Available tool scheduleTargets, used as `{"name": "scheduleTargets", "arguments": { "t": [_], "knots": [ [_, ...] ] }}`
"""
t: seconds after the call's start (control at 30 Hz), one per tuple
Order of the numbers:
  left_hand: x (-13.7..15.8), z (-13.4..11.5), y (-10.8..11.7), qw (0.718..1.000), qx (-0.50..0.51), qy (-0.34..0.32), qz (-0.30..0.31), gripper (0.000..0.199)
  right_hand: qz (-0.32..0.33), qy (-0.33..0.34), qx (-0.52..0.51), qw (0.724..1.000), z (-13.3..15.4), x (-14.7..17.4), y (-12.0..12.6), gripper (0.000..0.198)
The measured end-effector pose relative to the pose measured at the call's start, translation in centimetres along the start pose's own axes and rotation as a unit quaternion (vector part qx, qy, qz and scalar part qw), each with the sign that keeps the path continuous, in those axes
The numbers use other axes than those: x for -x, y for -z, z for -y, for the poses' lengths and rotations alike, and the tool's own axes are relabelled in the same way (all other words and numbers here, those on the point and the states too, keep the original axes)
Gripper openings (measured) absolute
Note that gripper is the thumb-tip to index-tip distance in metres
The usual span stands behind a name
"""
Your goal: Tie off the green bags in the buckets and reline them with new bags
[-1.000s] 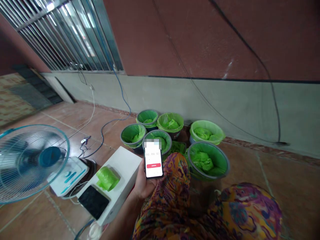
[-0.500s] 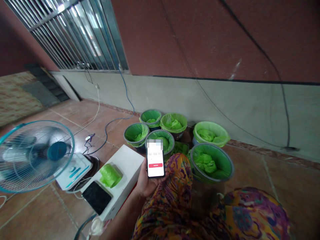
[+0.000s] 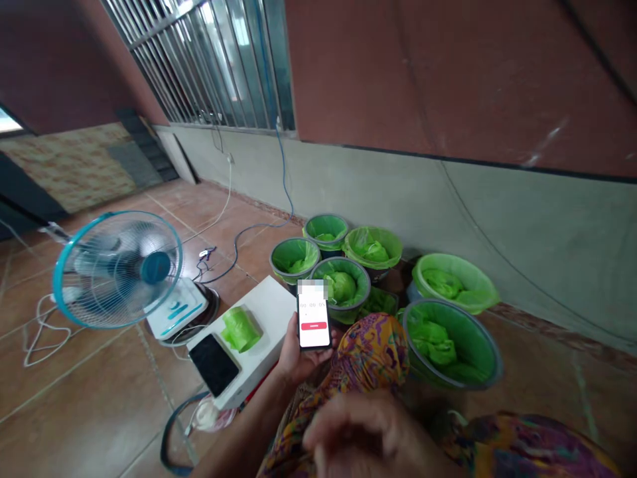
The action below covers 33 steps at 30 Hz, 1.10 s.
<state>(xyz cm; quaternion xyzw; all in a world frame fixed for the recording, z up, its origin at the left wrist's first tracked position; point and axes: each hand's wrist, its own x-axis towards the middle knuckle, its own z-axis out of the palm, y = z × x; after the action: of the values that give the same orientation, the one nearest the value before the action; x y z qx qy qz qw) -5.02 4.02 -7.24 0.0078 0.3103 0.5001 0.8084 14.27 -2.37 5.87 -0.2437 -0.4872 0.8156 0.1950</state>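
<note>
My left hand (image 3: 294,358) is closed around a smartphone (image 3: 314,332), held upright beside my left knee. Its lit screen shows a timer-like row of digits and a red button; the top part is pixelated. My right hand (image 3: 368,428), somewhat blurred, is low in the picture over my lap. Its fingers are loosely bent and apart, and no object shows in them. A second phone (image 3: 214,364) with a dark screen lies on a white box (image 3: 271,302) at the left. Beside it on the box is a green plastic bag roll (image 3: 241,329).
Several bins, among them a large grey-rimmed bin (image 3: 497,362) and a pale green bin (image 3: 490,295), stand by the wall with green liners inside. A blue fan (image 3: 119,269) and a white appliance (image 3: 176,315) are at the left. Cables (image 3: 236,249) cross the tiled floor.
My right hand has come into view at the bottom. The view has turned left, so the fan, box and bins appear farther right. The phone stays in my left hand; its digits differ.
</note>
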Motion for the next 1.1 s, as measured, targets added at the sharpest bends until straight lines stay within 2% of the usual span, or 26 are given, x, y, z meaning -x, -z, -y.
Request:
{"name": "scheduleTargets", "arguments": {
  "t": [0.03,0.07,0.13,0.2,0.27,0.37,0.47,0.63,0.97,1.1],
  "knots": [
    [0.1,0.0,0.3,1.0,0.005,-0.008,0.004,0.066,-0.089,0.026,0.072,0.993,0.3,-1.4,0.8,0.027],
    [0.1,-0.1,0.5,1.0,0.006,-0.015,0.007,0.066,-0.185,0.056,0.161,0.968,0.1,-2.8,1.8,0.024],
    [0.3,-0.1,0.9,1.0,-0.001,-0.02,0.005,0.066,-0.311,0.07,0.307,0.897,-1.1,-5.4,3.8,0.025],
    [0.5,-0.3,1.2,1.0,-0.01,-0.013,-0.008,0.066,-0.34,0.035,0.383,0.858,-2.9,-7.5,5.6,0.03],
    [0.7,-0.4,1.4,1.0,-0.007,-0.017,-0.024,0.065,-0.33,-0.002,0.424,0.843,-4.6,-9.2,6.8,0.04],
    [0.7,-0.5,1.8,0.999,-0.006,-0.029,-0.026,0.066,-0.291,-0.019,0.446,0.846,-6.5,-11.1,7.2,0.057],
    [0.6,-0.6,2.2,0.999,-0.016,-0.039,-0.008,0.069,-0.258,-0.036,0.419,0.87,-7.6,-12.3,6.7,0.064],
    [0.6,-0.8,2.8,0.999,-0.014,-0.041,-0.005,0.07,-0.245,-0.025,0.382,0.89,-8.2,-13.3,6.2,0.057],
    [0.0,-1.1,3.7,0.999,0.018,-0.039,-0.008,0.069,-0.228,-0.014,0.397,0.889,-9.3,-14.1,6.8,0.042],
    [-0.2,-1.1,4.0,0.999,0.028,-0.042,-0.016,0.068,-0.233,-0.033,0.415,0.879,-9.6,-14.3,7.0,0.04]
  ]
}}
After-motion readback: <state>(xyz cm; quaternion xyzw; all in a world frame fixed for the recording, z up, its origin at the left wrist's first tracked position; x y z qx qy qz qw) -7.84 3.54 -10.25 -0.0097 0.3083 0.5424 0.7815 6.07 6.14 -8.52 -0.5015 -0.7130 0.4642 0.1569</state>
